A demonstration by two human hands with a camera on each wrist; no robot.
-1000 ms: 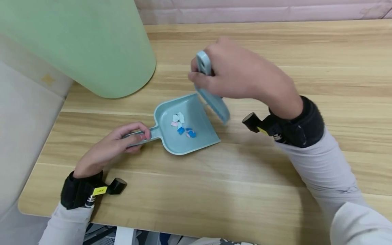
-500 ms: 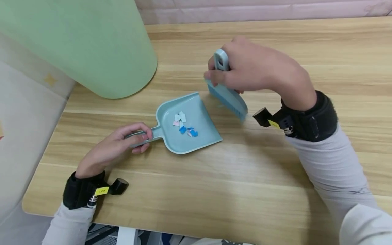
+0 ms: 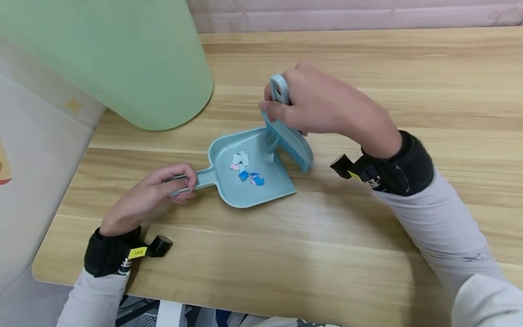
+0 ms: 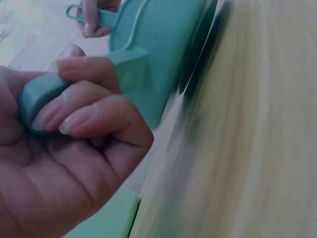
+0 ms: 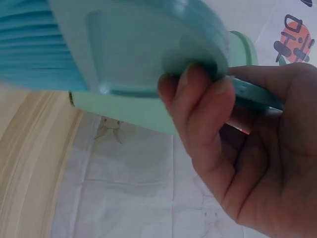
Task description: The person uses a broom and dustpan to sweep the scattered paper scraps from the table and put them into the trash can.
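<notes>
Dustpan (image 3: 249, 175) handle leftward, mouth toward brush (image 3: 288, 143).

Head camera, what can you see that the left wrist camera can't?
Only the head view shows the small white, pink and blue paper scraps lying in the pan, the big pale green rounded bin, and the right hand gripping the light blue plastic brush.

Only the left wrist view shows, up close, the fingertips curled round the handle.

Both show the left hand holding the light blue plastic dustpan on the wooden table.
</notes>
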